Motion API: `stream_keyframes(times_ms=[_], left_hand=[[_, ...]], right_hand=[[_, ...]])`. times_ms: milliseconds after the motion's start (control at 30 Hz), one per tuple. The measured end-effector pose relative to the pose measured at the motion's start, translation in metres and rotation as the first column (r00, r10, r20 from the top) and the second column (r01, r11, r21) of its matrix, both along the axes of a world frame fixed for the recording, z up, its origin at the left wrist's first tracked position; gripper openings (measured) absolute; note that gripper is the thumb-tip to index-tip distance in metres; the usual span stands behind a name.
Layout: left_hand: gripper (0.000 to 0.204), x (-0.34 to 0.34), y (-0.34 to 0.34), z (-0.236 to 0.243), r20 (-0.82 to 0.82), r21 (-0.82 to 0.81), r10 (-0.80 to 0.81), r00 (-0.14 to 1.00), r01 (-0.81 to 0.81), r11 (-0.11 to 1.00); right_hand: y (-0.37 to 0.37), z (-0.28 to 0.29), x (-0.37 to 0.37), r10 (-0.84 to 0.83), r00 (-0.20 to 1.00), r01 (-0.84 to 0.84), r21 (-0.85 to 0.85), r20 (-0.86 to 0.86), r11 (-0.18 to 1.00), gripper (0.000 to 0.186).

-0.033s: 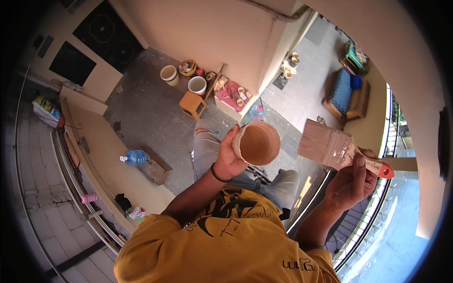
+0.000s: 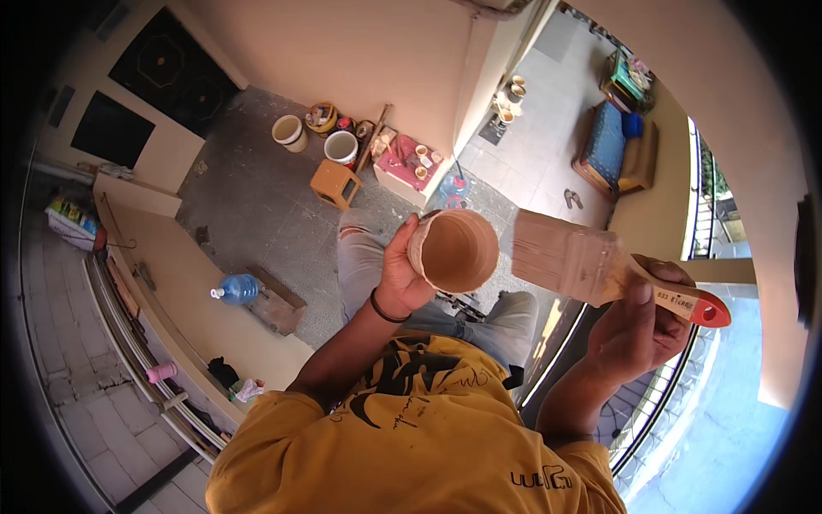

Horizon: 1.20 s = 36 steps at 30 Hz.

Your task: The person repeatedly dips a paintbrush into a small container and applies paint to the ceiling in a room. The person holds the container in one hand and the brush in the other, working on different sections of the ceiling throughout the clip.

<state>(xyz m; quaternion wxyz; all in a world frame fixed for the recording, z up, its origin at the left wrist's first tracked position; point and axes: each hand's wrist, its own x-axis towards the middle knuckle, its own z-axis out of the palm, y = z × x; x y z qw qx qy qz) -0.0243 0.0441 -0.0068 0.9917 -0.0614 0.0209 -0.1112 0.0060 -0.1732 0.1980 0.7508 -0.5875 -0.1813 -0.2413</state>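
Observation:
My left hand (image 2: pixel 402 272) is closed round the side of a paint cup (image 2: pixel 413 248), its rim tilted toward me. Pinkish-brown paint coats the cup's inside and rim. In my right hand (image 2: pixel 644 330) is a wide paintbrush (image 2: pixel 561 261), gripped by its pale wooden handle with a red end. The bristles and metal band are smeared with the same colour, and they point left toward the cup. A short gap lies between bristle tips and cup rim.
Far below on the floor stand several paint buckets (image 2: pixel 289 130), an orange stool (image 2: pixel 334 182) and a red-topped box (image 2: pixel 411 163) bearing small cups. At left, a blue water bottle (image 2: pixel 235 289) lies by a plank. A railing (image 2: pixel 659 428) runs close at my right.
The brush has turned a little flatter, and its bristles have shifted left, nearer the cup. The cup has moved slightly left and up. The whole view has shifted a bit.

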Motion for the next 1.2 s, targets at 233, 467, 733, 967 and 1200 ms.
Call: stream_keyframes(times_ms=[233,467,733,967,1200], left_hand=[[0.042,0.015,-0.013,0.0,-0.036,0.109,-0.048,0.998,0.051,0.993],[0.039,0.016,-0.016,0.009,-0.059,0.108,-0.026,0.998,0.032,0.994],[0.039,0.014,-0.013,0.01,-0.037,0.055,-0.015,0.999,0.017,0.998],[0.039,0.012,-0.013,0.007,-0.029,0.016,-0.02,0.999,0.02,1.0],[0.039,0.012,-0.012,0.009,-0.046,0.048,-0.019,0.999,0.021,0.999]], right_hand=[[0.028,0.006,-0.01,0.064,0.993,-0.012,-0.448,0.099,0.894,0.031],[0.042,-0.005,0.009,0.181,0.98,-0.089,-0.625,0.086,0.776,0.023],[0.052,-0.027,0.016,0.208,0.975,-0.092,-0.703,0.08,0.705,0.022],[0.054,-0.043,0.015,0.23,0.972,-0.135,-0.717,0.037,0.684,0.02],[0.056,-0.057,0.019,0.26,0.962,-0.121,-0.728,0.081,0.675,0.019]])
